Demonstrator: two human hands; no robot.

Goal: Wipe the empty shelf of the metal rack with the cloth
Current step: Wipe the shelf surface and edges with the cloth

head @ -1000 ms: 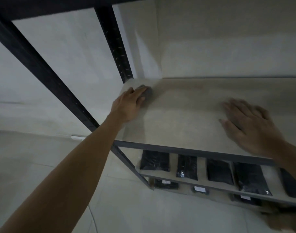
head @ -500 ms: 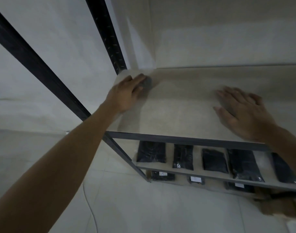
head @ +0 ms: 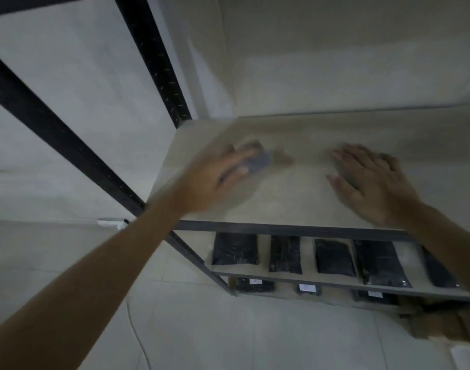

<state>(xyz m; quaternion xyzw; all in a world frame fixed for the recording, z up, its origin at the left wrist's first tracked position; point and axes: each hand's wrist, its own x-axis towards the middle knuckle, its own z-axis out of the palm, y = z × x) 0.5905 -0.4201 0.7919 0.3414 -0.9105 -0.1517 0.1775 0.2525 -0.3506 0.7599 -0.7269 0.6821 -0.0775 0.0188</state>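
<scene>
The empty shelf (head: 295, 198) is a pale board in a dark metal rack. My left hand (head: 217, 174) is blurred with motion and presses a small grey cloth (head: 257, 160) onto the left half of the board, the cloth showing past the fingertips. My right hand (head: 369, 182) lies flat on the right half of the shelf, fingers spread, holding nothing. A gap of bare board separates the two hands.
Black rack uprights (head: 159, 62) stand at the shelf's left corners, one (head: 57, 134) crossing in front of my left arm. Lower shelves (head: 308, 277) carry several black packets (head: 235, 248). A white cable (head: 137, 340) runs over the tiled floor; a cardboard box (head: 441, 327) sits at lower right.
My left hand has slid the cloth from the back left corner toward the middle and front of the shelf. My right hand has stayed flat on the board.
</scene>
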